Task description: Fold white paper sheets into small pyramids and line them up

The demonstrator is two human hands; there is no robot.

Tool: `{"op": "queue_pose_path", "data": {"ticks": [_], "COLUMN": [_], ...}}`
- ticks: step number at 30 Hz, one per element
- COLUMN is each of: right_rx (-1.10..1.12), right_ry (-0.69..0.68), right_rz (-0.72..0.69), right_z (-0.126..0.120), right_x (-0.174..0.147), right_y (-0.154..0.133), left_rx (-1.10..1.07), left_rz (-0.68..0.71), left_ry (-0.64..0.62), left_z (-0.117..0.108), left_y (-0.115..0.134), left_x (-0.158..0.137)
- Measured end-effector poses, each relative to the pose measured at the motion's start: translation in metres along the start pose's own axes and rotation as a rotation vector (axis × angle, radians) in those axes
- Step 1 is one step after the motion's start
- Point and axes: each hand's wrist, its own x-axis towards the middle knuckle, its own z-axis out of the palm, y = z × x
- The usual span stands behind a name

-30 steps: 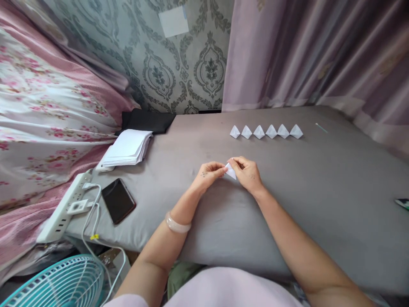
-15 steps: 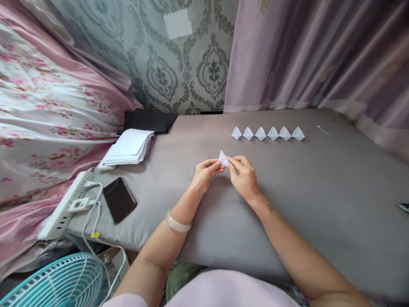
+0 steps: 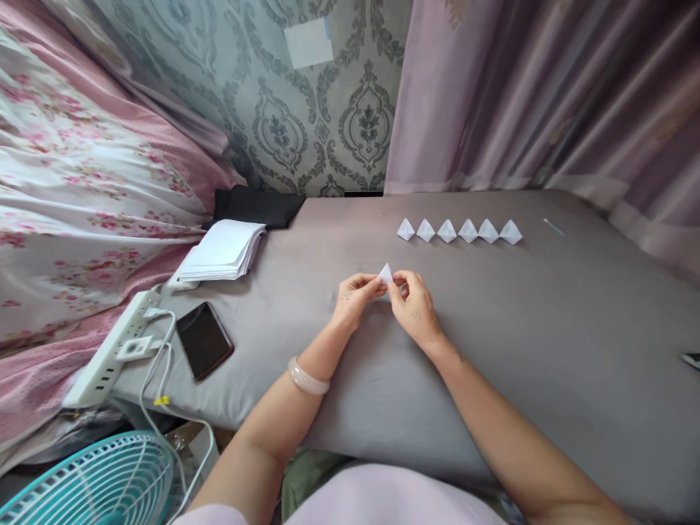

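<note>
A small folded white paper piece [image 3: 386, 273] with a pointed top is held up over the grey-covered surface. My left hand [image 3: 355, 299] pinches its lower left side between thumb and fingers. On the other side, my right hand [image 3: 414, 305] grips the lower right of the same piece, so its bottom is partly hidden by the fingertips. Beyond my hands, several similar folded paper pieces [image 3: 469, 231] stand in a row at the back of the surface.
A stack of white paper [image 3: 222, 251] lies at the left, near a black folded cloth [image 3: 259, 207]. Closer are a phone [image 3: 204, 340] and a power strip [image 3: 112, 350] with white cables. A turquoise fan [image 3: 103, 481] stands at lower left. A thin stick [image 3: 554, 227] lies back right.
The paper piece has shifted slightly right and down and turned a little between my fingers. My right fingers have closed in nearer to my left ones.
</note>
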Motion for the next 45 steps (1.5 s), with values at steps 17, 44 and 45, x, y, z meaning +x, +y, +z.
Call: {"op": "queue_pose_path", "data": {"ticks": [17,44,45], "right_rx": [0.512,0.423,0.417], "right_ry": [-0.822,-0.138,-0.132], "right_rz": [0.461,0.029,0.024], "right_z": [-0.057,-0.023,-0.023], "right_x": [0.021,0.016,0.015], "right_y": [-0.007,0.003,0.002], "left_rx": [0.199,0.086,0.073], "left_rz": [-0.284,0.202,0.199], "left_ry": [-0.436,-0.227,-0.213], "left_z": [-0.007,0.000,0.001], "left_y": [0.026,0.022,0.023], "left_x": [-0.008,-0.006,-0.008]}}
